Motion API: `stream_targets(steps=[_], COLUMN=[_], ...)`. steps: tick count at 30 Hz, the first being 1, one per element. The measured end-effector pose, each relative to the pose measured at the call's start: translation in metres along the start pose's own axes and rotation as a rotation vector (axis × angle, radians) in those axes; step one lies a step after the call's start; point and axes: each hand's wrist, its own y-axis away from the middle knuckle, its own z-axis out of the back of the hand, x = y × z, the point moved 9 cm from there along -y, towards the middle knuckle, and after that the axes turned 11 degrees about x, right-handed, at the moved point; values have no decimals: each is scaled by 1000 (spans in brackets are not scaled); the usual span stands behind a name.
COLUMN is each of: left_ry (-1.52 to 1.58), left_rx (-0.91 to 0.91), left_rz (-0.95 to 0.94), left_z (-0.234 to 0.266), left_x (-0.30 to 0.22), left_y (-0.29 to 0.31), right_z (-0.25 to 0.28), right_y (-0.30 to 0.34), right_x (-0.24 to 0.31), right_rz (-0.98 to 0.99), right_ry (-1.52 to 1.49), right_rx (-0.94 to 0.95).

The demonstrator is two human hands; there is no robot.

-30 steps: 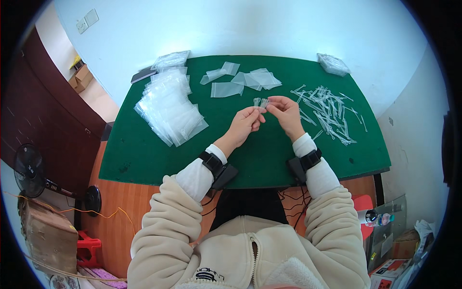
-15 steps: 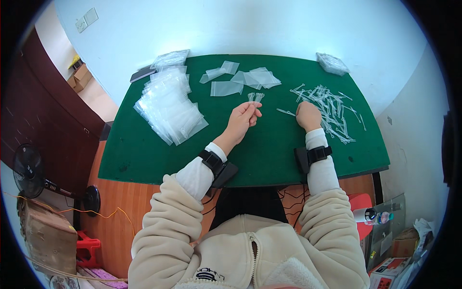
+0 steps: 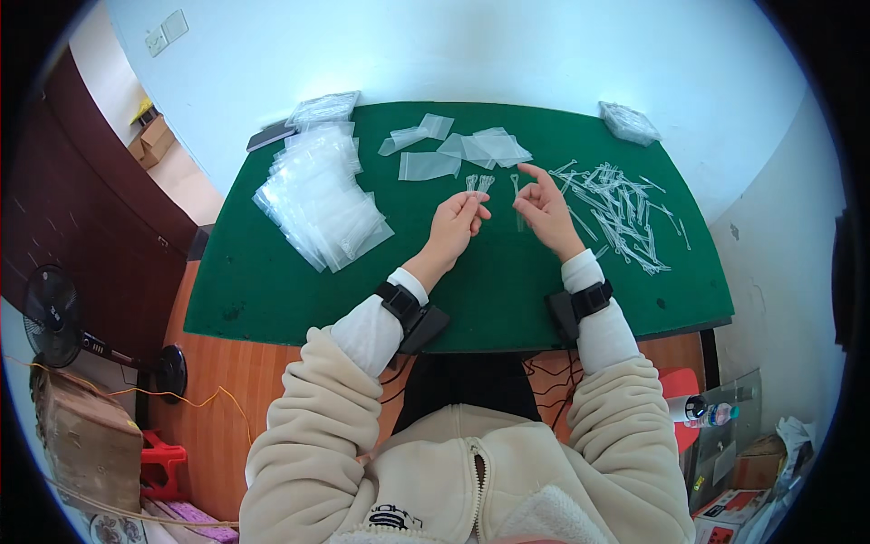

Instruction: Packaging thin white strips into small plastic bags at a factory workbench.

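My left hand [image 3: 456,228] is closed in a pinch around a small bundle of clear plastic sticks [image 3: 479,183], their looped ends pointing away from me. To its right, my right hand [image 3: 549,216] has thumb and lower fingers pinched on a single clear looped stick [image 3: 515,181], while the index finger stretches out. A loose pile of the same clear sticks [image 3: 621,213] lies on the green table just right of that hand. Beyond both hands are several flat clear plastic bags [image 3: 430,166].
A fanned stack of clear bags [image 3: 313,199] covers the table's left side. Filled clear packs stand at the back left [image 3: 324,108] and back right [image 3: 630,123], near the white wall. A dark flat object [image 3: 270,137] lies at the back left edge. The green table [image 3: 362,299] curves around me.
My right hand has moved left from the pile toward my left hand, bringing one clear stick along. Its index finger is now extended. My left hand stays almost still with its bundle.
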Motion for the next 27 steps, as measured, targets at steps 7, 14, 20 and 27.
stream_targets(steps=[7, 14, 20, 27], left_ry=[-134, -212, -181, -230], left_rx=[11, 28, 67, 100], left_rz=[-14, -8, 41, 19], left_z=[-3, -7, -11, -14], left_x=[2, 5, 10, 7], left_y=[-1, -1, -1, -1], right_z=[-16, -18, -8, -9], right_y=[1, 0, 0, 2], right_x=[0, -14, -18, -13], right_rz=[-53, -6, 5, 7], right_ry=[-259, -283, -218, -288], right_rx=[44, -39, -137, -153])
